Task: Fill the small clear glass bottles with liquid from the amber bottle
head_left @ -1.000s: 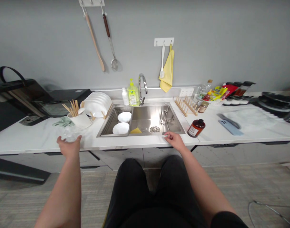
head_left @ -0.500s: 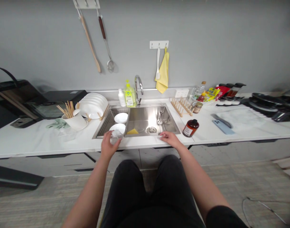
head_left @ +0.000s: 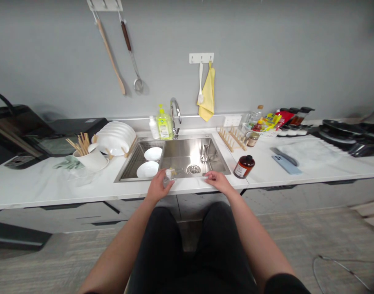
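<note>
One held object (head_left: 169,174) looks clear and colourless

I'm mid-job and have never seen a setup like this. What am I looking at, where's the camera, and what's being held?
There is no machine here: a person is working bare-handed. The camera is worn on the head, looking forward and down. The left hand, by the front of the steel sink, has a clear, see-through item in its grip; its exact shape is hard to make out. The right hand is at the sink's front edge; I can't tell whether it pinches anything. Two white bowls sit in the sink's left compartment. On the white countertop, left of the sink, are white plates in a wooden rack and chopsticks in a white holder; to the right are a brown bottle and a light blue phone.
</note>
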Motion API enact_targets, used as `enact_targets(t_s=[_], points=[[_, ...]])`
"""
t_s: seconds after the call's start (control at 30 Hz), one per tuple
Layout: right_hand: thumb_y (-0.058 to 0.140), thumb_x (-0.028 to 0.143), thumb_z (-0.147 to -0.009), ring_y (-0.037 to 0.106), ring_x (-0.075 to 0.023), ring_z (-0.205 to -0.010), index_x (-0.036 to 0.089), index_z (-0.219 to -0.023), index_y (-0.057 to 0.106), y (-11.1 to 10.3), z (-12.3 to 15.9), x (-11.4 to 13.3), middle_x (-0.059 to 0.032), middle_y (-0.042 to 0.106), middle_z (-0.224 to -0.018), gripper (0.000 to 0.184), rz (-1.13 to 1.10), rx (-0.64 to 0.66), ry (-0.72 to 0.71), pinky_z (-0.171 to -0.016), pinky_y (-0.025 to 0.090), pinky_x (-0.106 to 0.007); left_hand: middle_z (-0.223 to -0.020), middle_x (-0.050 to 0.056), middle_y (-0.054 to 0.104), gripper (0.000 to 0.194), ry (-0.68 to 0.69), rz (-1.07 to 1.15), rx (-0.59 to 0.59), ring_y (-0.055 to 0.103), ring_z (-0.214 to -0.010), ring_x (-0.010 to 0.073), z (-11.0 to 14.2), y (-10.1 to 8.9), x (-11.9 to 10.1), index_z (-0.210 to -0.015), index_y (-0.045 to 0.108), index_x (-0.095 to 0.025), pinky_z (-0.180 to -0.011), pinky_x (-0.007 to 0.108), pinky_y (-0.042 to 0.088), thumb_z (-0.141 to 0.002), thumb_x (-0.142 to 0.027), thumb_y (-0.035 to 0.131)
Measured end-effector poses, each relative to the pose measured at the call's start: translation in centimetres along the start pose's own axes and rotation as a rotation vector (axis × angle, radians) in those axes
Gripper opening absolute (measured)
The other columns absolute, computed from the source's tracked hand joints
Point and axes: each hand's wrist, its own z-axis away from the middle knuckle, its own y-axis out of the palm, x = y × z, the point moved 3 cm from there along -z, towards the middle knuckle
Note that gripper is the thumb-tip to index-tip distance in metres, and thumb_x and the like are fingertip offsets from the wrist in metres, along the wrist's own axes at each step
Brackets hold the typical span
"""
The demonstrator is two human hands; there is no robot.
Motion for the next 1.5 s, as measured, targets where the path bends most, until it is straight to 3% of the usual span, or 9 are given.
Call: enact_targets(t_s=[0.43,0.63,0.83,0.93,1.07,1.13,1.2,1.3,1.5], points=[[0.084,0.054,-0.083,0.062,-0.0194,-0.071,0.023,-0.107,0.084,0.5,-0.6,-0.1,0.0002,0.074,-0.082,0.039,0.092,-0.014,0.002,-0.067,0.044,-0.03,-0.141,0.021,0.073,0.056,-0.007,-0.046,0.012,0.071,-0.135,0.0416,0.0,0.3,0.5,-0.15,0.062,-0.019,-0.116,0.058,0.058,-0.103,-0.046,0.078],[0.087,0.05,-0.082,0.065,-0.0193,-0.071,0.025,-0.104,0.084,0.8,-0.5,0.5,0.0,0.077,-0.083,0.033,0.141,-0.035,-0.023,-0.066,0.048,-0.029,-0.137,0.019,0.074,0.058,0.005,-0.059,-0.016,0.077,-0.119,0.0361,0.4,0.4,0.7,-0.152,0.059,-0.02,-0.109,0.055,0.063,-0.104,-0.049,0.076],[0.088,0.047,-0.084,0.063,-0.0186,-0.069,0.025,-0.108,0.084,1.2,-0.5,0.4,-0.0006,0.078,-0.086,0.033,0.179,-0.034,-0.012,-0.068,0.049,-0.03,-0.144,0.02,0.073,0.06,0.015,-0.043,-0.013,0.074,-0.133,0.0384,0.4,0.4,0.9,-0.154,0.058,-0.021,-0.117,0.058,0.061,-0.104,-0.048,0.077],[0.092,0.048,-0.083,0.06,-0.0168,-0.071,0.024,-0.129,0.082,3.2,-1.3,1.3,-0.0058,0.082,-0.113,0.053,0.135,-0.007,-0.087,-0.071,0.052,-0.032,-0.143,0.018,0.073,0.058,0.005,0.015,-0.01,0.074,-0.133,0.0373,-0.1,0.3,1.0,-0.151,0.061,-0.022,-0.119,0.057,0.06,-0.102,-0.047,0.079],[0.103,0.045,-0.075,0.063,-0.018,-0.08,0.026,-0.167,0.062,8.2,-2.9,3.9,-0.0144,0.074,-0.145,0.103,0.101,0.136,-0.244,-0.079,0.057,-0.036,-0.144,0.016,0.073,0.054,-0.012,0.162,0.049,0.072,-0.135,0.0357,-1.4,1.2,0.2,-0.147,0.065,-0.023,-0.118,0.055,0.059,-0.1,-0.046,0.079],[0.105,0.043,-0.073,0.065,-0.0202,-0.084,0.025,-0.175,0.053,10.4,-3.6,5.0,-0.014,0.075,-0.14,0.116,0.095,0.171,-0.251,-0.083,0.058,-0.038,-0.144,0.017,0.073,0.056,-0.038,0.262,0.069,0.072,-0.135,0.0361,-2.1,2.1,-0.5,-0.146,0.066,-0.023,-0.118,0.055,0.058,-0.099,-0.048,0.08],[0.105,0.043,-0.073,0.068,-0.0229,-0.086,0.024,-0.17,0.058,11.5,-4.0,5.5,-0.0114,0.079,-0.127,0.109,0.094,0.125,-0.23,-0.085,0.058,-0.039,-0.144,0.017,0.073,0.056,-0.06,0.378,0.076,0.07,-0.136,0.0373,-2.8,2.9,-1.4,-0.145,0.07,-0.022,-0.121,0.056,0.054,-0.098,-0.051,0.082],[0.108,0.046,-0.07,0.067,-0.0242,-0.085,0.023,-0.152,0.072,11.6,-4.1,5.4,-0.0063,0.079,-0.108,0.092,0.095,0.067,-0.201,-0.082,0.055,-0.037,-0.142,0.015,0.076,0.051,-0.153,0.597,0.079,0.068,-0.139,0.0383,-3.4,3.6,-1.9,-0.138,0.079,-0.023,-0.128,0.057,0.047,-0.099,-0.055,0.083],[0.108,0.05,-0.067,0.061,-0.0196,-0.081,0.022,-0.152,0.07,10.7,-4.4,4.3,-0.0013,0.074,-0.101,0.097,-0.042,0.112,-0.179,-0.076,0.05,-0.032,-0.133,0.012,0.082,0.042,-0.315,0.788,0.086,0.073,-0.13,0.0365,-3.9,4.1,-0.9,-0.12,0.09,-0.023,-0.121,0.052,0.053,-0.096,-0.056,0.087]])
